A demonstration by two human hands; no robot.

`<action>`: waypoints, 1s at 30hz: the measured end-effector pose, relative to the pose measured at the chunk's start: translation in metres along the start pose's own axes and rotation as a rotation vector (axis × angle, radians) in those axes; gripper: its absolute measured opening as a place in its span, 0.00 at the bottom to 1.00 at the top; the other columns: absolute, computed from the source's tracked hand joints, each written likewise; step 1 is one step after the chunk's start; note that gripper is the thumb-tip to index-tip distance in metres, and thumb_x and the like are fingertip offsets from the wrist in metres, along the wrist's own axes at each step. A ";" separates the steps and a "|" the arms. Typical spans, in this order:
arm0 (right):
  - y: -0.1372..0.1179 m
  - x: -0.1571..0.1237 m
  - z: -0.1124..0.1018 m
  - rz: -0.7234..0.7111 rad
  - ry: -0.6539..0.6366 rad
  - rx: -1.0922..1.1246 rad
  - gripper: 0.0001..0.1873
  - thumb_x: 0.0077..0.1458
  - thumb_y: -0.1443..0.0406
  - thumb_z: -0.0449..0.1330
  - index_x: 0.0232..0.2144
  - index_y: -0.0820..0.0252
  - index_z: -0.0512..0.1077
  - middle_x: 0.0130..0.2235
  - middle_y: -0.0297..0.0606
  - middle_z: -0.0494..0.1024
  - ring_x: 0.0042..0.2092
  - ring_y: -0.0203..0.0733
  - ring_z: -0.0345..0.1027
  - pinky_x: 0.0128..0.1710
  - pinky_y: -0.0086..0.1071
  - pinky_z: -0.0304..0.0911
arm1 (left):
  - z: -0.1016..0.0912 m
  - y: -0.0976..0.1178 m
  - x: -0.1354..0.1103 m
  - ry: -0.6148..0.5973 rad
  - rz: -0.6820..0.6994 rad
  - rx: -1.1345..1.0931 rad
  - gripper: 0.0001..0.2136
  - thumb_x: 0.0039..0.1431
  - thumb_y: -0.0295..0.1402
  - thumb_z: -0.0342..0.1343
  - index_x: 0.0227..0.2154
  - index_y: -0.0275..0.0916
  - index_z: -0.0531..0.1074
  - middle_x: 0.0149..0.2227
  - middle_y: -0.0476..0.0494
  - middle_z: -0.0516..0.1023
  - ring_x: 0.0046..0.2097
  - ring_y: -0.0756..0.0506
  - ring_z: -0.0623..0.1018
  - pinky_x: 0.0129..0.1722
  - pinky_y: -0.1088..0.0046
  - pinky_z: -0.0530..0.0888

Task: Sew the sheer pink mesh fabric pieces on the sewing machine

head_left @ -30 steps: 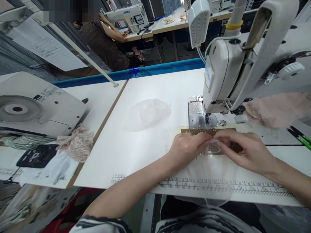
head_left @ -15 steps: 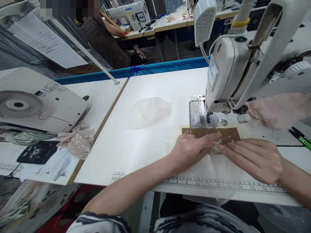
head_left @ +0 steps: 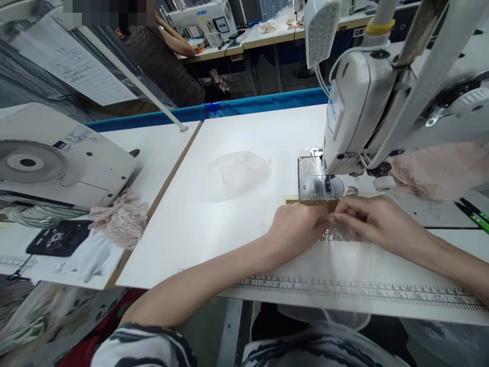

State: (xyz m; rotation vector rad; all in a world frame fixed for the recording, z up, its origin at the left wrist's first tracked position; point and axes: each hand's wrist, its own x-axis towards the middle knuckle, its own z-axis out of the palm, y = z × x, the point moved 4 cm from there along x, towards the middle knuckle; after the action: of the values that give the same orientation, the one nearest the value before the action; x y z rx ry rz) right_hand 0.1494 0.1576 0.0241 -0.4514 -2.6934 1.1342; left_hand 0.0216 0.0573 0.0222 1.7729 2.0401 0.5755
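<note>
Just in front of the sewing machine (head_left: pixel 351 112), a sheer, pale piece of fabric (head_left: pixel 344 275) hangs from my fingers over the table's front edge. My left hand (head_left: pixel 296 229) is closed, its thumb and fingertips pinching the fabric's upper edge. Close beside it, my right hand (head_left: pixel 367 216) pinches the same edge, its fingertips almost touching the left ones. Under both hands lies a brown plate (head_left: pixel 293 202), partly hidden, below the metal needle plate (head_left: pixel 311 186). Another sheer fabric piece (head_left: pixel 244 173) lies flat on the white table to the left.
A ruler strip (head_left: pixel 344 290) runs along the front edge. Pinkish fabric (head_left: pixel 443 168) and green-handled snips (head_left: pixel 473 214) lie right of the machine. At left are a second machine (head_left: pixel 57 158), a thread bundle (head_left: pixel 120 219) and a black pouch (head_left: pixel 57 238). A person (head_left: pixel 164 61) is beyond the blue cloth edge.
My right hand has moved up and left, its fingers curling from stretched out to a pinch. My left fingers have also curled in. The sheer fabric hangs slightly lower over the edge.
</note>
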 end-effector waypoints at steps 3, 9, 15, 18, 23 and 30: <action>0.016 0.008 0.005 0.005 0.100 -0.097 0.13 0.66 0.62 0.52 0.36 0.58 0.75 0.23 0.30 0.74 0.21 0.32 0.64 0.22 0.27 0.58 | 0.010 -0.008 0.002 0.088 -0.019 0.135 0.13 0.61 0.34 0.60 0.47 0.38 0.72 0.24 0.53 0.76 0.24 0.50 0.71 0.22 0.74 0.59; 0.032 0.009 0.004 0.112 0.221 -0.312 0.13 0.62 0.58 0.55 0.38 0.52 0.80 0.27 0.31 0.78 0.24 0.37 0.67 0.24 0.30 0.57 | 0.009 0.000 -0.005 0.374 0.269 0.399 0.16 0.60 0.35 0.61 0.50 0.37 0.70 0.48 0.41 0.78 0.45 0.43 0.76 0.43 0.64 0.69; 0.034 0.014 0.006 0.135 0.259 -0.350 0.14 0.62 0.55 0.56 0.35 0.52 0.79 0.25 0.31 0.76 0.25 0.37 0.67 0.23 0.29 0.53 | 0.016 0.009 -0.017 0.480 0.498 0.606 0.08 0.66 0.27 0.55 0.45 0.37 0.76 0.49 0.48 0.80 0.50 0.46 0.73 0.52 0.62 0.65; 0.035 0.015 0.004 0.109 0.279 -0.384 0.16 0.63 0.55 0.55 0.34 0.54 0.79 0.27 0.33 0.77 0.25 0.37 0.66 0.23 0.29 0.53 | 0.018 0.010 -0.021 0.382 0.494 0.625 0.14 0.70 0.36 0.52 0.50 0.35 0.75 0.55 0.47 0.78 0.53 0.45 0.72 0.52 0.61 0.65; 0.028 0.004 0.000 -0.068 0.353 -0.648 0.17 0.67 0.59 0.52 0.40 0.57 0.80 0.34 0.39 0.81 0.26 0.37 0.67 0.22 0.30 0.51 | 0.016 0.004 -0.017 0.348 0.477 0.549 0.17 0.71 0.41 0.49 0.52 0.36 0.75 0.55 0.48 0.78 0.57 0.44 0.71 0.54 0.59 0.64; 0.014 -0.007 0.007 -0.319 0.387 -0.996 0.16 0.67 0.63 0.54 0.47 0.61 0.79 0.36 0.38 0.82 0.22 0.35 0.63 0.20 0.30 0.47 | 0.013 -0.005 -0.001 0.334 0.448 0.517 0.16 0.72 0.38 0.47 0.53 0.39 0.75 0.55 0.50 0.78 0.59 0.44 0.71 0.56 0.58 0.61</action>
State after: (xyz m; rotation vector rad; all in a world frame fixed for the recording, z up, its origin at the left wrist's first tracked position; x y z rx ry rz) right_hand 0.1571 0.1597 0.0083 -0.2901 -2.6302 -0.4023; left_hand 0.0243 0.0569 0.0082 2.6328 2.1474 0.5235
